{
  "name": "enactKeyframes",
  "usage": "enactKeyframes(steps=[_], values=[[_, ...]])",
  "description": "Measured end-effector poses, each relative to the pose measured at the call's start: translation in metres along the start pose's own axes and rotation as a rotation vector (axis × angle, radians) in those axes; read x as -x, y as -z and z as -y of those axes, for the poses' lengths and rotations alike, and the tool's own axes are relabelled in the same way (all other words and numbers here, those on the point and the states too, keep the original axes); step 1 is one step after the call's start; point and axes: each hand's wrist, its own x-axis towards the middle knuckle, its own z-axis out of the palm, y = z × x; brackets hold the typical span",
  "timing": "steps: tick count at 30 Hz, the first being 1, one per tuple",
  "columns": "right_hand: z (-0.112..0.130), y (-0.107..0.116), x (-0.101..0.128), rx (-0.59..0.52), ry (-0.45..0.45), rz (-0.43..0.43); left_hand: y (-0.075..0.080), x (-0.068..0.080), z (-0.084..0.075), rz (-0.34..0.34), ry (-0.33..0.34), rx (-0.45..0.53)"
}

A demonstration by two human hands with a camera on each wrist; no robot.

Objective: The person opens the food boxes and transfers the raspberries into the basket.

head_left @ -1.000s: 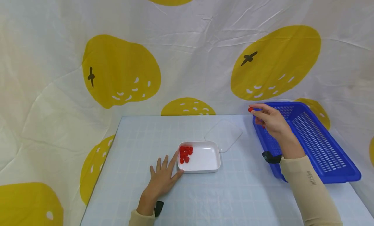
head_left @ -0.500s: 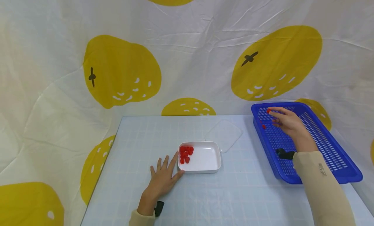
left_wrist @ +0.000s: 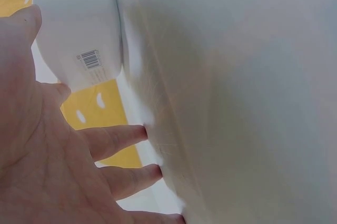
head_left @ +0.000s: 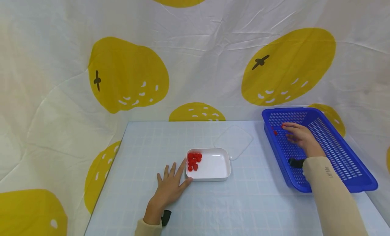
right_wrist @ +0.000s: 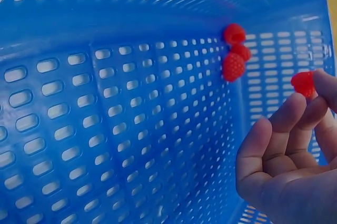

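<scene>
Pale gridded worktop, lemon-print curtain behind. Right hand inside blue basket pinches a raspberry near three others. Left hand lies flat, fingers spread, touching white dish. Risk: squeezing crushes the raspberry; a high release lets it bounce.

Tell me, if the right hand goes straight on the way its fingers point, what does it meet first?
Probably the raspberries lying by the blue basket wall; the right hand, pinching one raspberry, points toward them. Depth is uncertain.
</scene>
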Motion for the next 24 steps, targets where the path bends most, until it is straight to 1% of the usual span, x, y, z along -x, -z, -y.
enactKeyframes(steps=[4,9,12,16,19,22,24], values=[[0.001,-0.002,0.002,0.03,0.018,0.003,0.001,0.001,-0.001,0.0,-0.001,0.004],[0.011,-0.01,0.011,0.019,0.045,0.01,0.001,0.001,-0.001,-0.002,-0.003,0.005],[0.022,-0.019,0.018,0.01,0.083,0.019,0.002,0.002,-0.001,-0.004,-0.004,0.005],[0.038,-0.034,0.029,0.036,0.153,0.02,0.001,0.002,-0.001,-0.008,-0.01,0.008],[0.049,-0.045,0.041,0.104,0.221,0.041,0.002,0.002,-0.001,-0.01,-0.012,0.013],[0.057,-0.06,0.054,0.198,0.29,0.064,0.002,0.003,-0.001,-0.011,-0.011,0.014],[0.062,-0.071,0.061,0.241,0.327,0.085,0.002,0.003,-0.001,-0.012,-0.011,0.015]])
